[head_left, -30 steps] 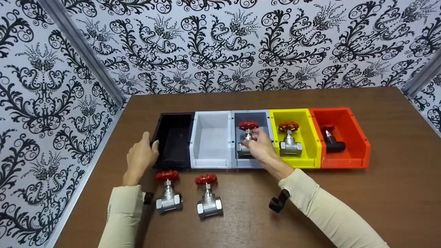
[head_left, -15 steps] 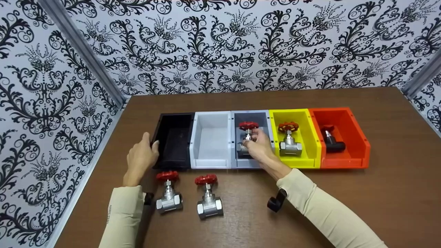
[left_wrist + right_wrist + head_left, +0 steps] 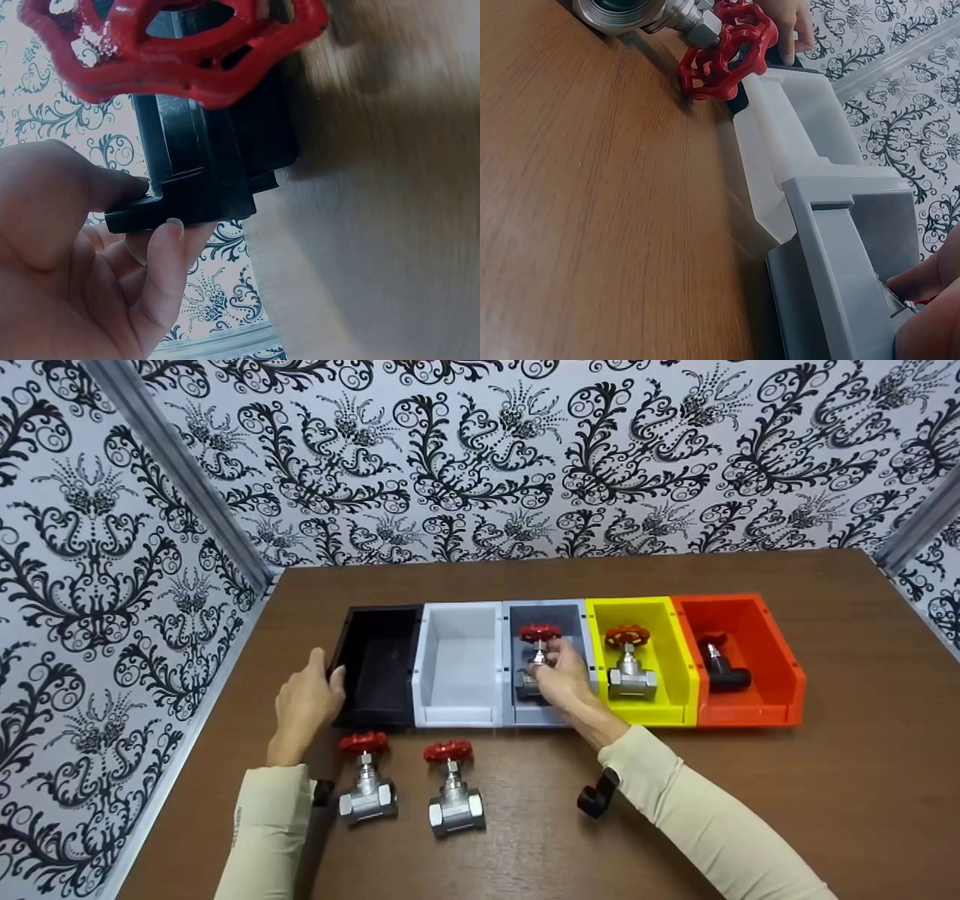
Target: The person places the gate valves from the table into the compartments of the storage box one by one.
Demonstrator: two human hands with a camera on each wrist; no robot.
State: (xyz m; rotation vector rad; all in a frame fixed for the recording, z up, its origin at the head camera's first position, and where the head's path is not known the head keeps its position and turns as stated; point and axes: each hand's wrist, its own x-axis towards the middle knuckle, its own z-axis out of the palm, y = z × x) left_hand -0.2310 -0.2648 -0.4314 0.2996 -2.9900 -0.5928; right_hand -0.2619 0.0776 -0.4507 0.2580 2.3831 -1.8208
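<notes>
In the head view, my right hand (image 3: pixel 564 679) grips a gate valve (image 3: pixel 540 634) by its stem inside the grey bin (image 3: pixel 546 613). That valve stands with its red handwheel up, its steel body partly behind my fingers. At the row's left end, my left hand (image 3: pixel 306 697) holds the side wall of the black bin (image 3: pixel 381 660). The left wrist view shows thumb and fingers on either side of the black bin's edge (image 3: pixel 180 202). Two more gate valves, a left one (image 3: pixel 367 787) and a right one (image 3: pixel 454 799), sit on the table before the bins.
Between black and grey stands a white bin (image 3: pixel 461 660). The yellow bin (image 3: pixel 679 660) holds another red-wheeled valve (image 3: pixel 631 671). In the orange bin (image 3: pixel 776 675) lies a dark-bodied valve (image 3: pixel 726 675). A patterned wall (image 3: pixel 487 457) rises behind the brown table (image 3: pixel 675 840).
My right wrist and forearm have shifted slightly to the left, with the hand still on the valve in the grey bin. The left hand has stayed in place.
</notes>
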